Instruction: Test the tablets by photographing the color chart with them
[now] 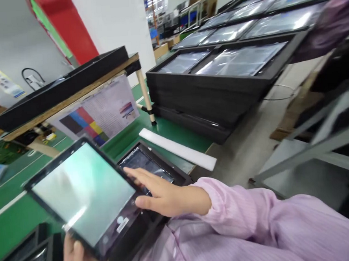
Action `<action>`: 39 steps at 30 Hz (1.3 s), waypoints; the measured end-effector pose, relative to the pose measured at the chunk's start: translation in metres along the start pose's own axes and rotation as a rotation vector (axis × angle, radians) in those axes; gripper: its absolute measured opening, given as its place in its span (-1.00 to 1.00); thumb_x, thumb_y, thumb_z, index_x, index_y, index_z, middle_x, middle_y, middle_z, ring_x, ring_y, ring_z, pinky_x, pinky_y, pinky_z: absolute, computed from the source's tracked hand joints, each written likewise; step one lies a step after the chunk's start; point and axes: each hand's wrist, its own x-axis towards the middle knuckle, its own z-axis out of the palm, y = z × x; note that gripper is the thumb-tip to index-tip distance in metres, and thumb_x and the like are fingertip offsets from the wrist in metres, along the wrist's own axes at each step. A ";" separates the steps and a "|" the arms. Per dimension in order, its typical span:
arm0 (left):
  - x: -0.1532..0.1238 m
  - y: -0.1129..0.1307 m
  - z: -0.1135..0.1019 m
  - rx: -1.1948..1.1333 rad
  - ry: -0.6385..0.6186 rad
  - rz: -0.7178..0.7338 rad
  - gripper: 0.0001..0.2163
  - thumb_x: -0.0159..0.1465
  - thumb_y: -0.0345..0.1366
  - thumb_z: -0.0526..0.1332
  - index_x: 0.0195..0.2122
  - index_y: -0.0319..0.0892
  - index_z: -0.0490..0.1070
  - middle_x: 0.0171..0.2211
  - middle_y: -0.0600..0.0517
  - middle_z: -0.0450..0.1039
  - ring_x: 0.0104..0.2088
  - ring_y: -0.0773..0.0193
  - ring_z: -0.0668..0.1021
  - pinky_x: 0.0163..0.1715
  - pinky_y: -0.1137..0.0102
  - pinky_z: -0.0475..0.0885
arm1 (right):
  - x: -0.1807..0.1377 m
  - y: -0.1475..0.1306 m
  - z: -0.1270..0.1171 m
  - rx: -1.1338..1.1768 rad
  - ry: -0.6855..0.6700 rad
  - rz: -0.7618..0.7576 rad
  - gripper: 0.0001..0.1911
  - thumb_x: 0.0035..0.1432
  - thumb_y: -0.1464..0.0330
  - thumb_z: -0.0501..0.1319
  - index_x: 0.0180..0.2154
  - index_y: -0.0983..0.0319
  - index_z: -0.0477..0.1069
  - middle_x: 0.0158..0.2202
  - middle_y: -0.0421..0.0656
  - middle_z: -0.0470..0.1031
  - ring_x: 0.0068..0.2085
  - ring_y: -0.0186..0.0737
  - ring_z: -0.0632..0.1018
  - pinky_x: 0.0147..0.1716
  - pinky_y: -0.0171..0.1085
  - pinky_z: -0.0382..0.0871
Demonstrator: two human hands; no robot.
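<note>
A black-framed tablet (83, 191) with a lit pale green-white screen is held up, tilted, in front of me. My left hand (80, 256) grips its lower edge from below, its fingers partly hidden behind the frame. At the right edge is my right hand (163, 196), thumb on the front of the frame and the other fingers at the side. Its fingertips are partly covered. Behind that hand lies a dark panel in a black tray (181, 177). A long white foam strip (178, 149) rests on the green bench just beyond.
Large black trays of glossy panels (201, 87) stand at the back right. A wooden-edged rack (72, 107) carries a black tray and a printed sheet (102, 111). More black-framed panels (37, 259) sit at lower left. A grey metal frame (306, 154) is at right.
</note>
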 end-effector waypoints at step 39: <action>0.020 0.017 0.117 0.345 0.244 0.444 0.33 -0.04 0.04 0.55 0.46 -0.32 -0.42 0.43 -0.54 -0.30 0.45 -0.37 -0.08 0.38 -0.20 -0.04 | 0.039 0.057 -0.018 0.887 0.364 0.160 -0.48 0.03 -0.06 0.42 -0.17 0.21 0.52 -0.18 -0.13 0.62 0.03 -0.07 0.59 0.03 -0.11 0.55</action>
